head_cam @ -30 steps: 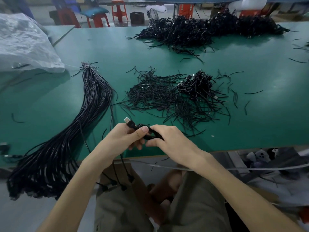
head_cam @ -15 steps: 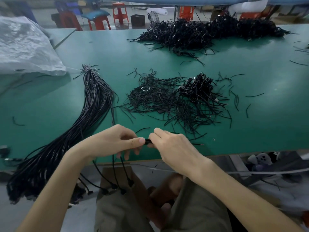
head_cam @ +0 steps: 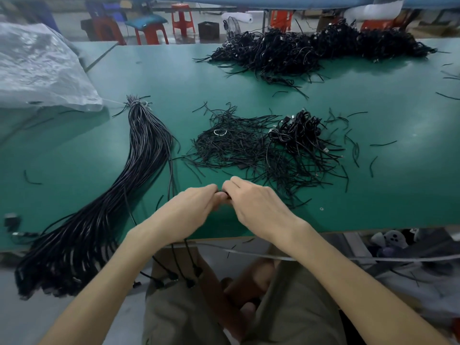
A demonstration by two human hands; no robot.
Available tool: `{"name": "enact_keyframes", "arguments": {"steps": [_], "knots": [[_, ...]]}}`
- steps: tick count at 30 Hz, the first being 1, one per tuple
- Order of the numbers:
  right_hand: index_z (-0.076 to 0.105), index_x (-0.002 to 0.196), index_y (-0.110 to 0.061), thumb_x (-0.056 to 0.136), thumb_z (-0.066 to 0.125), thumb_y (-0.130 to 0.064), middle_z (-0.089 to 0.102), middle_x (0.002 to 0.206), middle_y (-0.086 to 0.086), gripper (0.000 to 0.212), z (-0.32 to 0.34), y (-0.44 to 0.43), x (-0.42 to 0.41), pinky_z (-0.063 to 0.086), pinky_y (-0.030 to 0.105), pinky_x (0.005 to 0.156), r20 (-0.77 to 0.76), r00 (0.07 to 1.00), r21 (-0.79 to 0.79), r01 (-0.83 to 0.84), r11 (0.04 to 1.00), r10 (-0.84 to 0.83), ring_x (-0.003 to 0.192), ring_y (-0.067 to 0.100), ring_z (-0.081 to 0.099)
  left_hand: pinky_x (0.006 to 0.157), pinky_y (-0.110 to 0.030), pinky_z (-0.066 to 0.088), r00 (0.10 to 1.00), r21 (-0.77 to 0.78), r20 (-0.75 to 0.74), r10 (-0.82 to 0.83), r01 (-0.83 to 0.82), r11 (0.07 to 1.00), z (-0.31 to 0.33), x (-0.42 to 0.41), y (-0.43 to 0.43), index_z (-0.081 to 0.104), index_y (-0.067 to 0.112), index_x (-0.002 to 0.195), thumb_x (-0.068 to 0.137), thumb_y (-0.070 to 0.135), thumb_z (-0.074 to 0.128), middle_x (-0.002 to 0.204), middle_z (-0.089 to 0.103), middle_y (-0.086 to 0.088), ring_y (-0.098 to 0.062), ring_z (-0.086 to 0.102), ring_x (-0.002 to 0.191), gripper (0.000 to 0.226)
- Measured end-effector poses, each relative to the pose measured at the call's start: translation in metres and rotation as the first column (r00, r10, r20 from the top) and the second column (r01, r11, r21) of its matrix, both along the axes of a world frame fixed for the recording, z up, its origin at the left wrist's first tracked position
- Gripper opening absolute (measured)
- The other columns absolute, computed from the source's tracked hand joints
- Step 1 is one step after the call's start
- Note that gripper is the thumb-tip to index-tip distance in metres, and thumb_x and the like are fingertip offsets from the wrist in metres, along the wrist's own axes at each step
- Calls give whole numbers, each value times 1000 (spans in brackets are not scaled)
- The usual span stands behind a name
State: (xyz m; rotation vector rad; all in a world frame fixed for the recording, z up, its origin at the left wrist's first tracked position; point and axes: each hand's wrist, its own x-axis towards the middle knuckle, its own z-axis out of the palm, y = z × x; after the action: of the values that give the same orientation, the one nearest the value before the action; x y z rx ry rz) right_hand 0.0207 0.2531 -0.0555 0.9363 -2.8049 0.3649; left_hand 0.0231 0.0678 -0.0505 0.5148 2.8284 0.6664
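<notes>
A: Cables (head_cam: pixel 187 255), thin, black, rubber-smooth; they hang from the left hand (head_cam: pixel 189 215) over the table (head_cam: pixel 373 195) edge, moulded plugs dangling; that hand and the right hand (head_cam: pixel 258 207) both pinch them, fingers curled, fingertips meeting.

B: Advice, as I judge it: hold strands parallel; bind snug, no kinks; wiry ties (head_cam: pixel 231 148) lie loose just beyond; long bundle (head_cam: pixel 139 170) glossy, cord-like.

- The long cable bundle (head_cam: pixel 139 175) runs from far to the near edge, just left of the left hand (head_cam: pixel 189 212), and blocks a leftward sweep.
- The scatter of short ties (head_cam: pixel 236 148) and coiled cables (head_cam: pixel 301 130) lies just beyond both hands.
- Bare green table (head_cam: pixel 398 195) opens right of the right hand (head_cam: pixel 258 207).
- An open strip separates the scatter from the far cable heap (head_cam: pixel 311 51).
- Hanging cables (head_cam: pixel 190 262) dangle below the left hand.
</notes>
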Motion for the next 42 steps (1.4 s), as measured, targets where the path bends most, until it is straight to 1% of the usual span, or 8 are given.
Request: {"name": "enact_keyframes", "arguments": {"steps": [3,7,11,14,23,29,35,42], "knots": [[54,133,-13,99,60,-28,57,121,4,37,1,3,-4,40,35,93,-220,973,72,90,993,-73,114,24,52,60,-39,41,976,220,-106,188,-161,962,-12,-7,-8,47,22,78,108,45,31,71,56,3,-22,54,65,41],[60,121,-14,94,64,-31,55,117,5,32,-2,0,4,36,35,94,-476,868,-119,91,989,-137,110,25,48,56,-36,28,903,514,-16,429,-360,778,-25,-23,-18,39,19,67,111,36,35,58,40,5,-18,34,53,48],[64,114,-16,91,72,-37,57,111,1,33,-16,-12,-9,35,33,92,-65,974,-152,206,967,-218,108,23,48,45,-30,23,880,611,79,469,-414,675,-35,-24,-13,41,15,68,111,35,35,46,34,10,-14,29,43,49],[63,114,-19,94,68,-40,53,117,1,30,-23,-22,-25,33,35,99,213,925,-221,358,907,-314,115,23,39,40,-23,23,870,641,101,483,-428,637,-36,-23,-12,42,11,72,112,34,35,45,32,11,-9,27,40,46],[64,107,-13,102,58,-19,55,112,4,9,-18,-18,-35,31,33,94,58,913,-159,408,899,-405,110,23,42,36,-19,21,837,653,222,500,-509,561,-33,-22,-13,41,13,74,111,37,32,46,30,13,-7,25,38,46],[61,93,-17,105,55,-26,57,86,-7,16,2,-12,-19,40,23,75,581,796,-611,564,555,-170,80,6,53,56,-35,27,872,577,104,478,-444,686,-33,-21,-3,33,17,69,111,42,28,61,31,-2,-20,29,56,49],[63,89,-11,105,54,-29,63,89,5,25,-7,-42,-4,38,14,60,585,803,-636,542,550,-115,72,5,54,56,-35,29,931,577,28,363,-312,755,-24,-13,12,40,20,70,110,44,28,63,37,5,-15,32,56,48],[64,83,-1,104,56,-30,46,60,-8,37,-12,-41,3,36,14,54,587,806,-689,546,477,-73,49,0,43,38,-20,23,926,671,201,321,-369,643,-17,-5,8,40,17,73,107,50,30,49,31,13,-6,26,41,49]]}}
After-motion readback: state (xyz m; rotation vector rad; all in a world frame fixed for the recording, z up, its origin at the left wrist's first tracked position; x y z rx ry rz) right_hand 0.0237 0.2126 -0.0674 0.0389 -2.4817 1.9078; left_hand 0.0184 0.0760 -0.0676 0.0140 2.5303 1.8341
